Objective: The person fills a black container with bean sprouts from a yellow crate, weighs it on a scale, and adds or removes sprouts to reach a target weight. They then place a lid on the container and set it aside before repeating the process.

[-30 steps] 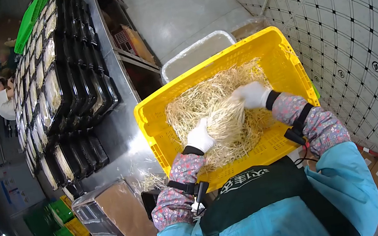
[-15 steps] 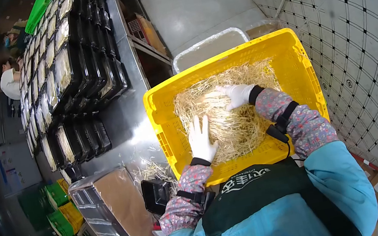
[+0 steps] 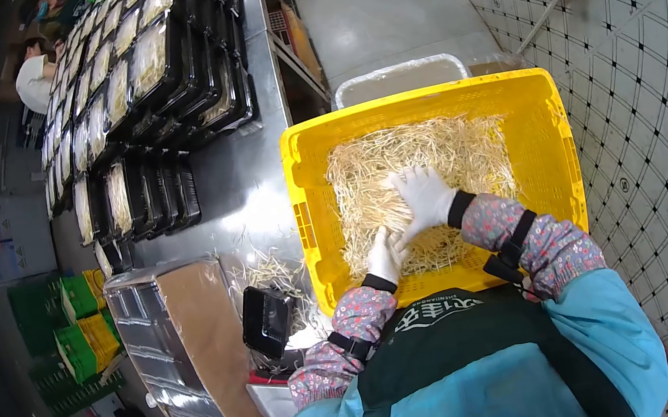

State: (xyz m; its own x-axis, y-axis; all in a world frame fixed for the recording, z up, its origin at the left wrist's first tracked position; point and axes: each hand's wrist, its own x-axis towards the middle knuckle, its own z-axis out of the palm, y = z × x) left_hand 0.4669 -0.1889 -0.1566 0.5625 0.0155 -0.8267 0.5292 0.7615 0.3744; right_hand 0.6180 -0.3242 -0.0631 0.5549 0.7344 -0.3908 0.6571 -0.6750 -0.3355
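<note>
A yellow plastic crate (image 3: 422, 103) stands in front of me, holding a thick layer of pale, thin, sprout-like stalks (image 3: 438, 141). My left hand (image 3: 384, 257), white-gloved, is at the near left part of the heap. Its fingers are curled into the stalks and partly hidden by them. My right hand (image 3: 428, 197), gloved too, lies on top of the heap with fingers spread and pointing away from me. The two hands are close together, the left nearer to my body, with a bunch of stalks between and under them.
Black trays (image 3: 151, 62) filled with pale stalks are stacked on the metal table (image 3: 231, 173). A single black tray (image 3: 267, 321) lies tilted among loose stalks left of the crate. An open cardboard box (image 3: 207, 345) holds stacked trays. Two other people work behind the stacks.
My left hand has moved inward and curled into the stalks, close to my right hand. My right hand has shifted slightly toward me. The camera view has turned a little left.
</note>
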